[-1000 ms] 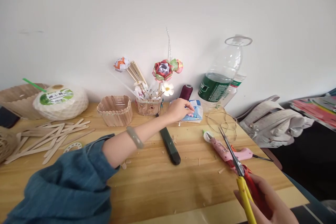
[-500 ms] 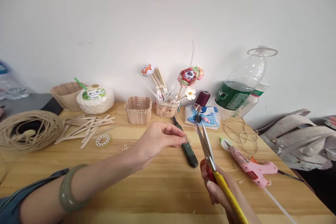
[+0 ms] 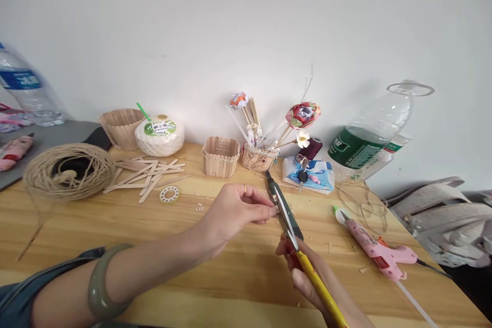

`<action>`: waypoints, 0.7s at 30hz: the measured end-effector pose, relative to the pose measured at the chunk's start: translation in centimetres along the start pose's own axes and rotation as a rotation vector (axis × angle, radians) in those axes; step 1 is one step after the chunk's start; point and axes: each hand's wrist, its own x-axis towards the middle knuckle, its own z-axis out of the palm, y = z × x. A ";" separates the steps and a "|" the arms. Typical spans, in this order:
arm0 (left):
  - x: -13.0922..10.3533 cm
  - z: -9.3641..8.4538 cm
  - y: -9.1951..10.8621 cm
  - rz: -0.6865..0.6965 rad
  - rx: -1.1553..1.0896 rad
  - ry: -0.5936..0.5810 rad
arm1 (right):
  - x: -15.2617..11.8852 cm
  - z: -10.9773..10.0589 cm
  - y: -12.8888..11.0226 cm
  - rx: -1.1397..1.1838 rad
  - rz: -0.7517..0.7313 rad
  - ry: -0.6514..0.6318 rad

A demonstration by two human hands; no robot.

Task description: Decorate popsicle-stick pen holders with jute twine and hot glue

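Note:
My left hand (image 3: 240, 210), with a ring and a bangle, pinches something too small to make out. Its fingertips are beside the blades of the scissors (image 3: 315, 284), which have a yellow and a red handle. My right hand (image 3: 307, 271) grips those handles, and the blades are nearly closed. Beneath the blades a dark green tool (image 3: 273, 183) lies on the wooden table (image 3: 230, 287). Small wood bits (image 3: 199, 207) are scattered left of my left hand.
Wooden sticks (image 3: 154, 174), a twine coil (image 3: 69, 171) and a white ring (image 3: 169, 194) lie left. Behind are a stick basket (image 3: 221, 158), a flower holder (image 3: 258, 158) and a tissue pack (image 3: 321, 174). A pink glue gun (image 3: 384, 256) lies right.
The scissors in my right hand have moved left to my left fingertips, and their blades have closed further. The view has shifted left, showing more of the bottle at the far left.

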 end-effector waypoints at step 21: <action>-0.4 -0.4 -0.3 0.003 0.020 0.026 | 0.3 0.0 -0.6 -0.134 -0.029 0.025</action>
